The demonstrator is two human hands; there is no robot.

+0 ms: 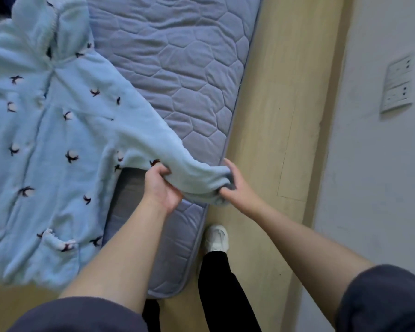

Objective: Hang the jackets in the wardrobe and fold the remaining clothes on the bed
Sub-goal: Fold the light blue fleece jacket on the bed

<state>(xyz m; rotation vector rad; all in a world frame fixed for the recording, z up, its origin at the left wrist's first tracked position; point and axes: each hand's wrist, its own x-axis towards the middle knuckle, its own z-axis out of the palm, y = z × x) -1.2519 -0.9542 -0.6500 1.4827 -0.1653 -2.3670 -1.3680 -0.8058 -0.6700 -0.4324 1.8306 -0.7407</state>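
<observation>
One pale blue hooded jacket (58, 140) lies spread on the quilted mattress (189, 68). Two hands grip its right sleeve (177, 161): left hand (159, 185) pinching mid-sleeve, right hand (237, 185) clutching the cuff.

Head-worn view, steeply down, close.

We see soft, even indoor light with a cool cast; its source is out of view. Shadows are faint and soft-edged, as on the bed (177, 56) just under the lifted sleeve of the jacket (46, 140). The left hand (159, 185) and right hand (240, 188) are evenly lit and fairly crisp. The whole picture is slightly soft, and the dark sleeves (381, 303) at the bottom corners smear. The wide lens bends the bed edge and tilts the wall (381, 188).
</observation>
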